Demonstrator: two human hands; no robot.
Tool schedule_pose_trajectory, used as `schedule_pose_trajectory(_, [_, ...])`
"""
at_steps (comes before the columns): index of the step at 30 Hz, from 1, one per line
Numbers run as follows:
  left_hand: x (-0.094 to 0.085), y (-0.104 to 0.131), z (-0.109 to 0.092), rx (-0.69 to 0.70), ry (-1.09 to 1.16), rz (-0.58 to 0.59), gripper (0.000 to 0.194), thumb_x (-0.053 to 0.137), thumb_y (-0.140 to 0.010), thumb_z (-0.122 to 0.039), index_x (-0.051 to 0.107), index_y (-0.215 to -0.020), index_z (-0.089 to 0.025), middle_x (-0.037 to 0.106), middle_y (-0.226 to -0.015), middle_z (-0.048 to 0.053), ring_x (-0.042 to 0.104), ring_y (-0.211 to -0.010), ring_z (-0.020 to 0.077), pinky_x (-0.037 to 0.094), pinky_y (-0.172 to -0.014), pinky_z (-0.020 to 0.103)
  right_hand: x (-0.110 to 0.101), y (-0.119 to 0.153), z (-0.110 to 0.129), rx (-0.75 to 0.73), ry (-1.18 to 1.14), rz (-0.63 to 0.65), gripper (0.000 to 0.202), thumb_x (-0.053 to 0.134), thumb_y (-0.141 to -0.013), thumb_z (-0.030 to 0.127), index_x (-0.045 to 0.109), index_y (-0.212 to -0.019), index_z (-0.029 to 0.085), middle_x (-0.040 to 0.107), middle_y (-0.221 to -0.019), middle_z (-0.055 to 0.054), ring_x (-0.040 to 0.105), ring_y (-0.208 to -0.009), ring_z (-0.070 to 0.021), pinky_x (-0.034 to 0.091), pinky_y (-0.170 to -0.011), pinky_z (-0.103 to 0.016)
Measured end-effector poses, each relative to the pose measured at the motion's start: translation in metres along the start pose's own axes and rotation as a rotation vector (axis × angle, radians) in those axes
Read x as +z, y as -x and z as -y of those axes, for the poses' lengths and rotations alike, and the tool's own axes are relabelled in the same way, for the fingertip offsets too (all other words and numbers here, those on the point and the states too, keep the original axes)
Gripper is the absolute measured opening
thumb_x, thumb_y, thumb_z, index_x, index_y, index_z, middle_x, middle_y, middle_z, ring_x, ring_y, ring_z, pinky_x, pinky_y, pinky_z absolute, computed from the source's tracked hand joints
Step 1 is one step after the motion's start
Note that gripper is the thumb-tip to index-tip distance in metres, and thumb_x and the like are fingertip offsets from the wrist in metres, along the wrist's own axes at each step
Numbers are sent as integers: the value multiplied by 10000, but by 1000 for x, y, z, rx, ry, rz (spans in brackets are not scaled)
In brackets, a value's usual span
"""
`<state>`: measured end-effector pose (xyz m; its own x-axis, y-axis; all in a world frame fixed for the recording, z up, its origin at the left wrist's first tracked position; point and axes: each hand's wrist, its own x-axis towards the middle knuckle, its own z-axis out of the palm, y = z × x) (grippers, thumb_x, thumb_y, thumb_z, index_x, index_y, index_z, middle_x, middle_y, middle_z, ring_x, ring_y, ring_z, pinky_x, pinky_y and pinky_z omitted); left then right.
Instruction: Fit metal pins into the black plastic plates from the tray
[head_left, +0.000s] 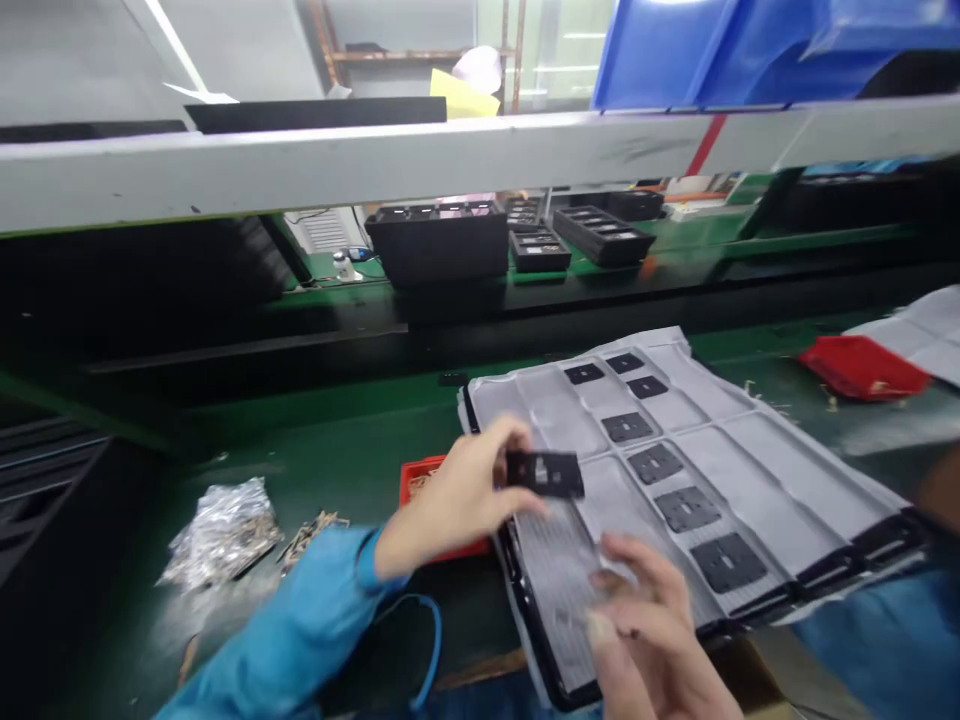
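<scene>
Head view: left hand grips black part

We see the black part pinched between thumb and fingers, over the tray. Our right hand is near, fingers half bent and blurred; we cannot tell if they hold something.

Shows green across the table; carries a crinkled bag at eight o'clock, small parts just beside it, a red bin at six, a compartmented tray at four, a second red container at three.
</scene>
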<state>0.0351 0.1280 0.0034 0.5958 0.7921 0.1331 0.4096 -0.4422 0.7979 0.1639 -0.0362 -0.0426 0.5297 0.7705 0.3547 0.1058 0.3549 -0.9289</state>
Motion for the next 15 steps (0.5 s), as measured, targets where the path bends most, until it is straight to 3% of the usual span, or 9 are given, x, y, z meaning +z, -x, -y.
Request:
schedule_pose_trajectory(2, [-4,62,-12,-34,106,-68,410,907,-807,-138,587,-1039,-250,707,-900,-50,721,-730,142,602,-647,216,11,-2,-7,45,1,66,96,754,-943,245,736,-849,243,648,-1366,-116,652,-1205,-256,554,-928,-365])
schedule_pose_trajectory(5, [0,120,-24,-55,177,-238,386,759,-878,-10,664,-1128,-289,788,-953,-52,782,-792,134,634,-737,183,28,-2,-15,141,-114,265,75,747,-940,227,754,-866,237,732,-1236,-115,732,-1137,-243,627,-921,-342])
schedule_pose_trajectory(9, [6,146,-24,-154,192,-422,404,704,-909,-35,706,-1207,-308,843,-1061,-42,829,-909,149,662,-835,188,49,5,-14,212,-177,361,51,740,-950,211,763,-935,254,764,-1030,-68,783,-935,-184,662,-814,-251])
schedule_pose_trajectory(15, [9,157,-17,-229,197,-527,277,755,-888,-83,769,-1071,-289,857,-915,-60,810,-721,137,661,-657,170,59,15,-9,216,-133,366,57,734,-954,202,757,-933,250,748,-1003,-63,780,-886,-167,666,-780,-225])
